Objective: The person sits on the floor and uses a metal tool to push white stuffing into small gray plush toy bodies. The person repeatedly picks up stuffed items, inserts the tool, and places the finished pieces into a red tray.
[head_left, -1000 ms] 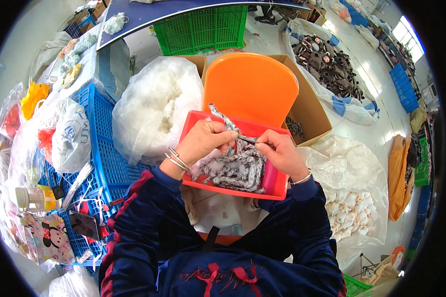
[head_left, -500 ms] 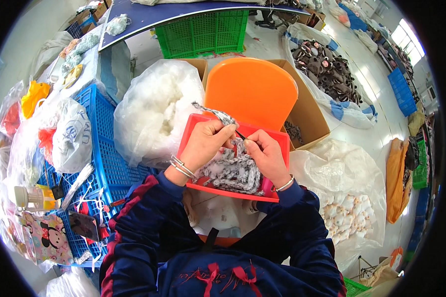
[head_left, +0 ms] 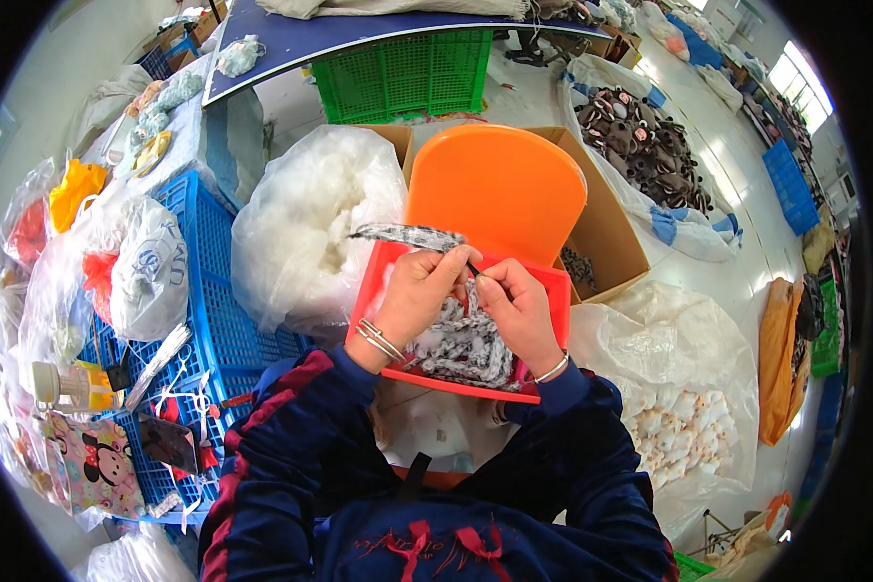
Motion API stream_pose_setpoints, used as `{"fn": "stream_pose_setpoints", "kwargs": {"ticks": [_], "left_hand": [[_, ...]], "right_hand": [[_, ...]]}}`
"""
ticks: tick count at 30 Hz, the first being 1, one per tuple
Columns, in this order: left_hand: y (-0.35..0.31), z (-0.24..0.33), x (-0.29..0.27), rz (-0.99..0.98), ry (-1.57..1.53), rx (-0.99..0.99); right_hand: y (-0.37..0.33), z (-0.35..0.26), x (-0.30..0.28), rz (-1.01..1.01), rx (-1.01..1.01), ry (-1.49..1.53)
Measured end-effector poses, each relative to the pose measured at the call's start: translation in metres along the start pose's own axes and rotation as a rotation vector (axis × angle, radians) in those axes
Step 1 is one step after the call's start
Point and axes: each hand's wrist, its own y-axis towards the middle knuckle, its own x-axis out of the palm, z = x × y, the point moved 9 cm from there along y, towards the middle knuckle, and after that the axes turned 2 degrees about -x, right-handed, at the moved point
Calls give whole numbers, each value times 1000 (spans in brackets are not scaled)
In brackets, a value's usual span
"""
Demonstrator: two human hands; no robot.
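Grey-and-white strip (head_left: 407,235) sits near the frame's centre, over the red tray (head_left: 559,289), grasped by fingers of the left hand (head_left: 420,293); fingers of the right hand (head_left: 520,310) pinch a slim dark item (head_left: 473,271), its kind unclear, by the strip's right end. A loose pinch could drop the strip, or the dark item snag it. One strip held, one dark item, one tray; the heap (head_left: 461,344) inside is too tangled to count.

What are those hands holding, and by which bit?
The left hand pinches a grey strip near one end; the right hand, a dark thing, its held part hidden.
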Motion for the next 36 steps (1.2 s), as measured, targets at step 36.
{"fn": "stream_pose_setpoints", "kwargs": {"ticks": [36], "left_hand": [[0, -9, 3, 51, 38, -117]], "right_hand": [[4, -1, -2, -29, 20, -29]]}}
